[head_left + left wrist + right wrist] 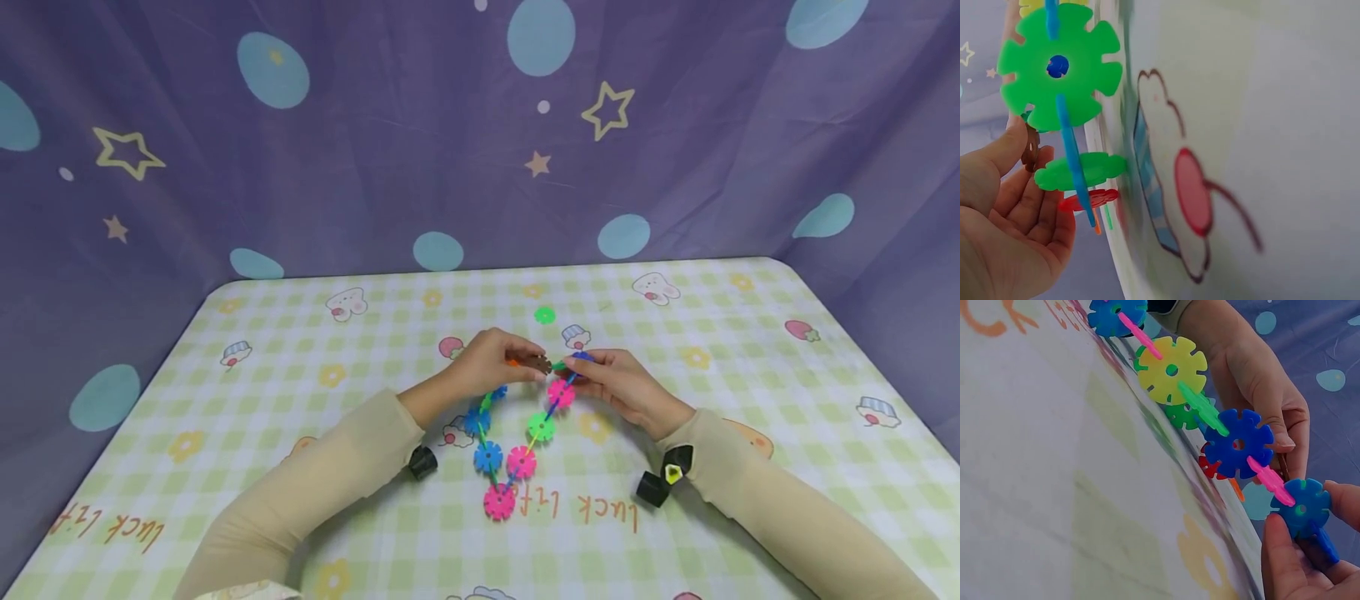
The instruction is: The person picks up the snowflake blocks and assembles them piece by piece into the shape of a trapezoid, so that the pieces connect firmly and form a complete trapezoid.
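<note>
A chain of interlocking plastic snowflake discs hangs in a narrow loop between both hands, with a pink disc lowest, towards the person. My left hand pinches a brown disc between thumb and fingers at one end; the left wrist view shows that brown disc edge-on. On the other side, my right hand pinches a blue disc. A small green disc, seen edge-on, lies between the blue and brown ones. In the right wrist view, thumb and fingers grip the blue disc at its rim.
One loose green disc lies on the checked tablecloth beyond the hands. Black wrist devices sit at both cuffs. A purple patterned curtain hangs behind the table's far edge.
</note>
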A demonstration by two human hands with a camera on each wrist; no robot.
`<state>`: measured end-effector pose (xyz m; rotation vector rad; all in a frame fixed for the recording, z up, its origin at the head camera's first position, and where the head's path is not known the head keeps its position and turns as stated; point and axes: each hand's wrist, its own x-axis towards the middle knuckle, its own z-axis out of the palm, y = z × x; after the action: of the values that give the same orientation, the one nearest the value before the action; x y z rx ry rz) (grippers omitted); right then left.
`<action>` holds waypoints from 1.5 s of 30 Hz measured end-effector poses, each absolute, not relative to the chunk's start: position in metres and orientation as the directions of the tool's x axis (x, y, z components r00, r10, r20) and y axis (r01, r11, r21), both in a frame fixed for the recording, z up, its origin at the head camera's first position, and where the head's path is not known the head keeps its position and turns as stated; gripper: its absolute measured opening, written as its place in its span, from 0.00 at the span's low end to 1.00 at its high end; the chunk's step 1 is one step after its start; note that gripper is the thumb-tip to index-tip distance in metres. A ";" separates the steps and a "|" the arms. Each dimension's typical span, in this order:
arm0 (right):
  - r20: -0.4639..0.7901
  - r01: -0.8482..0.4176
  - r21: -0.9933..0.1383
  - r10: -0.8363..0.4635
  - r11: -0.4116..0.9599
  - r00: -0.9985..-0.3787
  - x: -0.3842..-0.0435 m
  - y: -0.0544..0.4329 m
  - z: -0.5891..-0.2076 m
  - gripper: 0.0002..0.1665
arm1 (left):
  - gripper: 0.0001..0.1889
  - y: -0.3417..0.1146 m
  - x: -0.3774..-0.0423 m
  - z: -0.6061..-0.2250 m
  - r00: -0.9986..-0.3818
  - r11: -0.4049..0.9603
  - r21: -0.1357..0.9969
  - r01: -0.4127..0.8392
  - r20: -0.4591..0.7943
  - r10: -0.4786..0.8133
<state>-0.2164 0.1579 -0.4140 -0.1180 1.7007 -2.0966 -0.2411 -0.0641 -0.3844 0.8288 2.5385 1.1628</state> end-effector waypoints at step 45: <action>0.058 -0.152 -0.951 -0.327 0.270 -0.943 -0.216 0.166 -0.398 0.09 | 0.20 -0.054 -0.250 -0.398 -0.799 0.359 0.881 0.309 0.036 0.601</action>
<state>-0.2165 0.1659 -0.3985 -0.4526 2.3808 -1.7552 -0.2502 -0.0540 -0.3979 0.8067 2.3317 1.4149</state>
